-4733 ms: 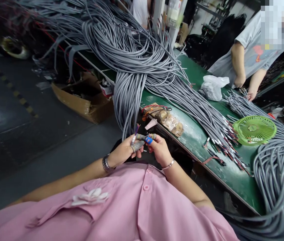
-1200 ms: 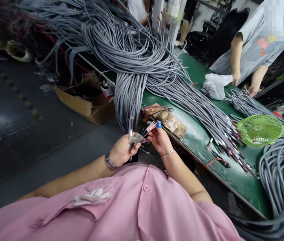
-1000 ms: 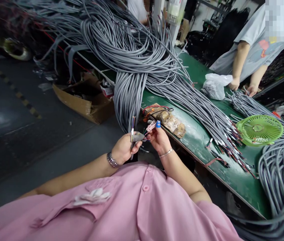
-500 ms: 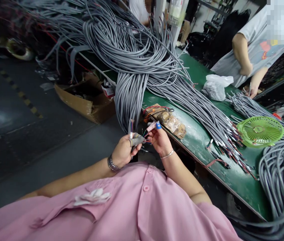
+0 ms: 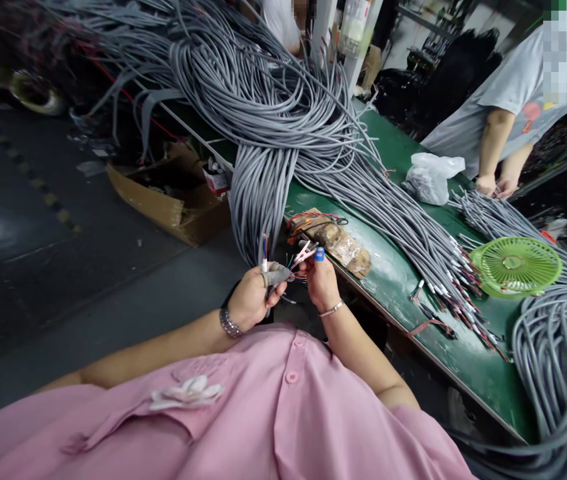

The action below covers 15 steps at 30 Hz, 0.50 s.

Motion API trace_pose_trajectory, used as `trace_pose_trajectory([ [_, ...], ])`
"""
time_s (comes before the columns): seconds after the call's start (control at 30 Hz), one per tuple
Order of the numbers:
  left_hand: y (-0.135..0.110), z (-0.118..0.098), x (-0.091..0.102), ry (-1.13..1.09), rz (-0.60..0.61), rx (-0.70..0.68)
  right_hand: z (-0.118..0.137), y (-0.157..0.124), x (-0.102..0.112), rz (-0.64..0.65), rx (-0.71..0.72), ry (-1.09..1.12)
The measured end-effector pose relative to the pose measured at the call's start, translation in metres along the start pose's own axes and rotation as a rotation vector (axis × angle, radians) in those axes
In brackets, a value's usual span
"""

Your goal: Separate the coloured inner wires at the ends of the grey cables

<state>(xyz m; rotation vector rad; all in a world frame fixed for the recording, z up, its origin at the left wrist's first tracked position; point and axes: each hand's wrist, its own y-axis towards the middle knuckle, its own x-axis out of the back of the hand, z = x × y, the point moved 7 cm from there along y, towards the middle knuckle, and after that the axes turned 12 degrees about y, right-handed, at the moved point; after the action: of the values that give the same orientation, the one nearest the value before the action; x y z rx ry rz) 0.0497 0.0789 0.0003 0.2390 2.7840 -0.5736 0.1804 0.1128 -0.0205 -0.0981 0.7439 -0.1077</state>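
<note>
My left hand (image 5: 249, 299), with grey finger wraps and a wristwatch, is closed round the stripped end of a grey cable (image 5: 265, 252); its thin coloured wires fan out to the right. My right hand (image 5: 321, 281), wearing a blue finger cap and a bracelet, pinches some of those coloured wires (image 5: 297, 260) between thumb and fingers. Both hands are held close together in front of my pink shirt, just off the near edge of the green table (image 5: 403, 267).
Thick bundles of grey cables (image 5: 273, 113) cover the table and hang over its edge. A green plastic fan cover (image 5: 516, 265), a white bag (image 5: 431, 177) and taped brown blocks (image 5: 336, 240) lie on it. A person in grey works opposite. A cardboard box (image 5: 173, 200) sits on the floor.
My hands have stayed together on the cable end; the right fingers have shifted among the coloured wires and spread them. The person opposite has moved their hands over the cables.
</note>
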Motion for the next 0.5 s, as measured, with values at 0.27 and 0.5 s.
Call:
trace_pose_trajectory([
  [0.27,0.0044,0.0046,0.0029,-0.014,0.003,-0.008,-0.0063,0.0047,-0.0112,-0.004,-0.163,0.197],
  [0.5,0.0067,0.0085,0.0050,0.001,0.008,0.003,-0.0080,0.0069,-0.0058,-0.051,-0.143,0.168],
])
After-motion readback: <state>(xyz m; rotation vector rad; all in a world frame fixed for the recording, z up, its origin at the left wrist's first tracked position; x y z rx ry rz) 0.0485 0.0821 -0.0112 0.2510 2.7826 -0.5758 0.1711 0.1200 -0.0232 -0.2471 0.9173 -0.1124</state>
